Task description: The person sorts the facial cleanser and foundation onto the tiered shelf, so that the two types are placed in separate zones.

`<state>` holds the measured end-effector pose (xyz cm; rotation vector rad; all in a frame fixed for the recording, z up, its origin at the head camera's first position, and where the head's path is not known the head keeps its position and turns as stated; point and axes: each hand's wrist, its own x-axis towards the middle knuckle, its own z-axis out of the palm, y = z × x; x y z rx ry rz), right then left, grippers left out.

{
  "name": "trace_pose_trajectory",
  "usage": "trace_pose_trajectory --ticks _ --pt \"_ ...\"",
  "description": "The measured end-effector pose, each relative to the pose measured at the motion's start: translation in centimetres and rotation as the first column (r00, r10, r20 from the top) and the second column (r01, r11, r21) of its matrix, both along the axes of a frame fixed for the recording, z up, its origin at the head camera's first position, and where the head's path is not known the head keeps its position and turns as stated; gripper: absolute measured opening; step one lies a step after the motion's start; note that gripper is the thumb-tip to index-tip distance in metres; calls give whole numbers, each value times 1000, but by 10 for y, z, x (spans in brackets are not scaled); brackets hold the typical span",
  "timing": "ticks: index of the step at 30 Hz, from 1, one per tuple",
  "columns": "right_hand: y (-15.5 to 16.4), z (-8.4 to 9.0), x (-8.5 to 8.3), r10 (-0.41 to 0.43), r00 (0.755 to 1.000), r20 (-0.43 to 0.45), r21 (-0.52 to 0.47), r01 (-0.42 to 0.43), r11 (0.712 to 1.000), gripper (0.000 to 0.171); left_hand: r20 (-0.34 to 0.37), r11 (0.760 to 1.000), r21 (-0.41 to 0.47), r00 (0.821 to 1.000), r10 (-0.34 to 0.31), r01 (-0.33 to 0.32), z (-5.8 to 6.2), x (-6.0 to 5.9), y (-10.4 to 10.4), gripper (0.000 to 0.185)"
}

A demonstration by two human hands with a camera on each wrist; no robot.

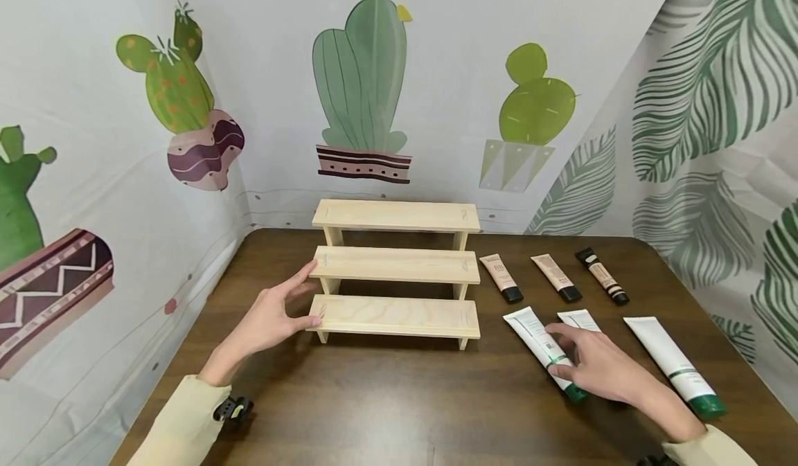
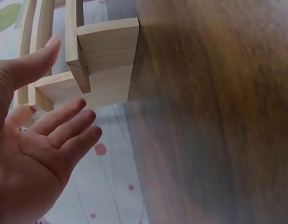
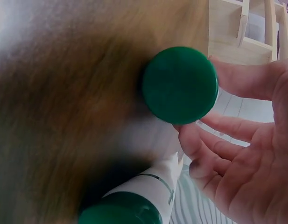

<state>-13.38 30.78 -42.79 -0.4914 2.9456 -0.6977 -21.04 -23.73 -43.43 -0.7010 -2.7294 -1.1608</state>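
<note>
Reaching with relaxed fingers, the right hand [image 1: 601, 368] touches a white tube [image 1: 544, 352]: light, soft, slippery; best gripped mid-body.

No legible text (tube print blurred)

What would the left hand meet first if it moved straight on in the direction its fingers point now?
Probably the wooden step shelf: the left hand already points at its left end, fingertips at the middle and bottom steps. Actual contact is unclear.
</note>
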Motion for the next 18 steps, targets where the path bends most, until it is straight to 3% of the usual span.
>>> trace_pose_trajectory --ticks 5,12,18 --pt "1 -1 0 26 1000 13 -38 -26 999 59 58 997 65 997 -44 40 -2 0 0 104" --pt "4 -3 -2 42 999 3 -55 -42 998 60 105 993 106 993 -54 43 -1 2 3 105" --pt "4 -4 -6 58 998 9 -68 -58 996 60 119 985 167 990 -73 52 16 13 10 104"
